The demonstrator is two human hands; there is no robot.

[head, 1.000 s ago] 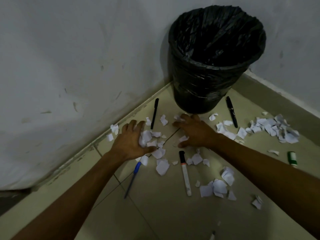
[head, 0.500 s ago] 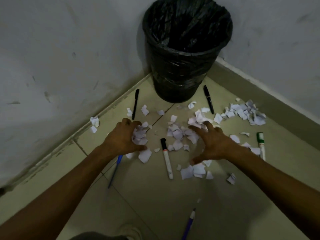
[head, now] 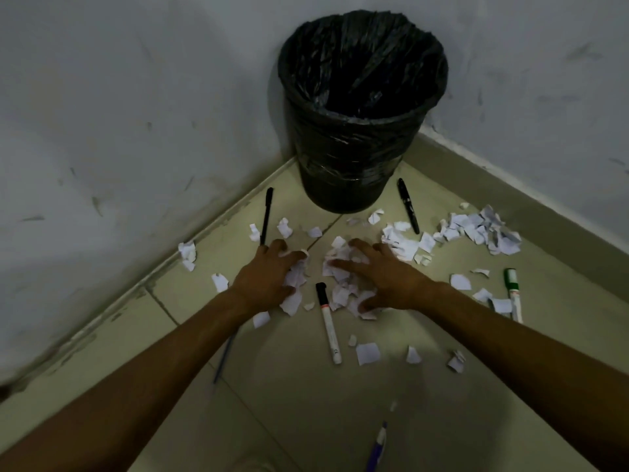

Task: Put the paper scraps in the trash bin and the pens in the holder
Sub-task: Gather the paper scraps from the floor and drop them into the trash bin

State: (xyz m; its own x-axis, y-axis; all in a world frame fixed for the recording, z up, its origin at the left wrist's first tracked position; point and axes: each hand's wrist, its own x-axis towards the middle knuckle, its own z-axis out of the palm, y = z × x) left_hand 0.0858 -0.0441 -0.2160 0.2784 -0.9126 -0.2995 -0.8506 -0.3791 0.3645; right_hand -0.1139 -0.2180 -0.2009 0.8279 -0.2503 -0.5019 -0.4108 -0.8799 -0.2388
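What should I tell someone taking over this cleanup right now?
Left hand and right hand are down on the floor, raking paper scraps together; the grip is unclear.
Trash bin stands in the corner; no scraps visible inside.
Another scrap pile lies to the right.
Pens all on the floor: black pen, black marker, white marker, green marker.
No holder in view. Everything remains.
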